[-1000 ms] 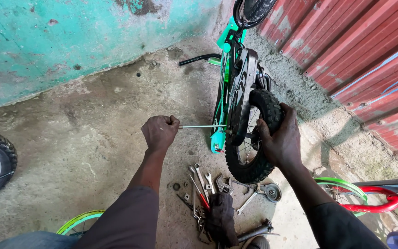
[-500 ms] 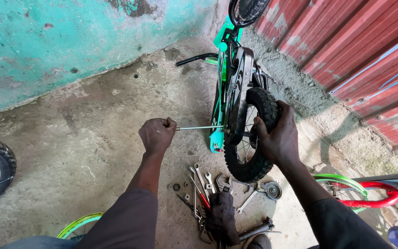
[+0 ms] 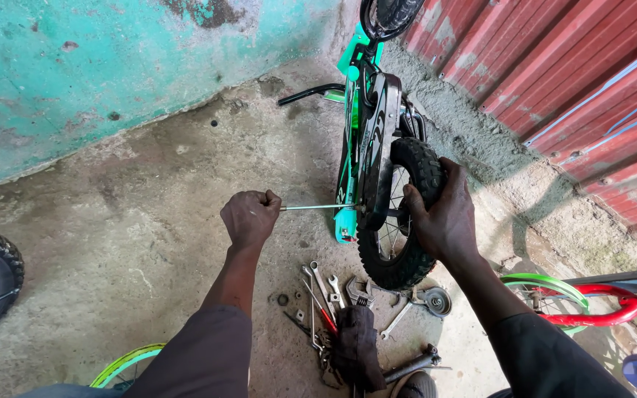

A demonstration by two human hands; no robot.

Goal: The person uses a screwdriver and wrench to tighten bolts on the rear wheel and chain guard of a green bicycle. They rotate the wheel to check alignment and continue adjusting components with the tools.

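My left hand (image 3: 248, 219) clenched a thin stiff rod (image 3: 318, 207) at the hub; my right hand (image 3: 442, 219) gripped the knobby tyre (image 3: 399, 214) of the upturned green bike (image 3: 355, 133) — firm rubber, best held there

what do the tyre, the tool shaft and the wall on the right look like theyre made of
Tyre: black rubber, matt, with knobby tread blocks. Tool shaft: probably bare steel, thin, straight and pale with a slight shine. Right wall: likely corrugated sheet metal painted red, judging by the even ridges and worn patches.
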